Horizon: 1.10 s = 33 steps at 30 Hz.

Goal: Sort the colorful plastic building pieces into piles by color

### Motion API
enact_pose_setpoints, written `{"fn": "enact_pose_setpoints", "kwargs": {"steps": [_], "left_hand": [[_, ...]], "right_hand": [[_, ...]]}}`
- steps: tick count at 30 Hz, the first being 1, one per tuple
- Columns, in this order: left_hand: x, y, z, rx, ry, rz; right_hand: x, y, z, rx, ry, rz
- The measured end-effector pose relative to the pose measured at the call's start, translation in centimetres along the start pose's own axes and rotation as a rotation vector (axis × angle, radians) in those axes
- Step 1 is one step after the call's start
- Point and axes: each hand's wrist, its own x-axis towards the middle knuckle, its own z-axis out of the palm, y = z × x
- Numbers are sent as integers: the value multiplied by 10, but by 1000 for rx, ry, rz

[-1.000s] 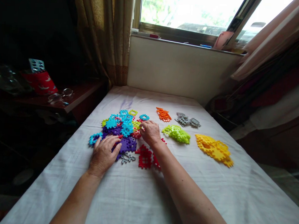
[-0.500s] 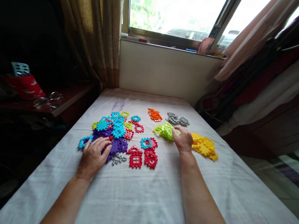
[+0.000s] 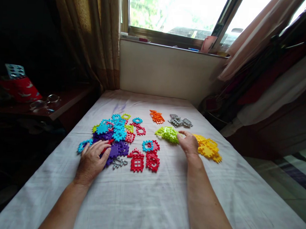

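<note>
Blue, purple, red and lime are mingled in one heap (image 3: 119, 133); orange pieces (image 3: 157, 117), grey pieces (image 3: 175, 121), lime pieces (image 3: 167, 134) and yellow pieces (image 3: 208, 150) are grouped by colour. A red container (image 3: 22, 89) is patterned with white shapes.

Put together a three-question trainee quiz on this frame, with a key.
1. True or false: the orange pile lies closer to the window than the lime-green pile does.
2. Which of these is nearest the left hand? A: yellow pile; B: purple notched pieces; C: orange pile.
3. Which hand is at the lime-green pile?

Key: 1. True. 2. B. 3. The right hand.
</note>
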Motion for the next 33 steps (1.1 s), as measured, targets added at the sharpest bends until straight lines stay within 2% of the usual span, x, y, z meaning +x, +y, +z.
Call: {"fn": "enact_pose_setpoints", "kwargs": {"steps": [4, 7, 9, 13, 17, 22, 26, 29, 33], "left_hand": [[1, 2, -2, -7, -5, -17], [1, 2, -2, -20, -17, -24], [1, 3, -2, -25, -21, -35], [1, 3, -3, -34, -22, -53], [1, 3, -2, -41, -21, -51], [0, 2, 1, -36, -16, -41], [1, 3, -1, -49, -31, -49], [2, 4, -3, -56, -41, -58], [2, 5, -3, -51, -34, -56]], "right_hand": [[-16, -33, 7, 20, 29, -228], [-32, -78, 22, -2, -99, -462], [-40, -112, 34, -57, -189, -569], [-41, -172, 55, -189, -313, -619], [-31, -203, 70, -226, -411, -556], [-28, -208, 76, -218, -417, -539], [-29, -201, 65, -223, -376, -568], [-20, -182, 48, -226, -314, -556], [1, -141, 22, -330, -258, -514]]}}
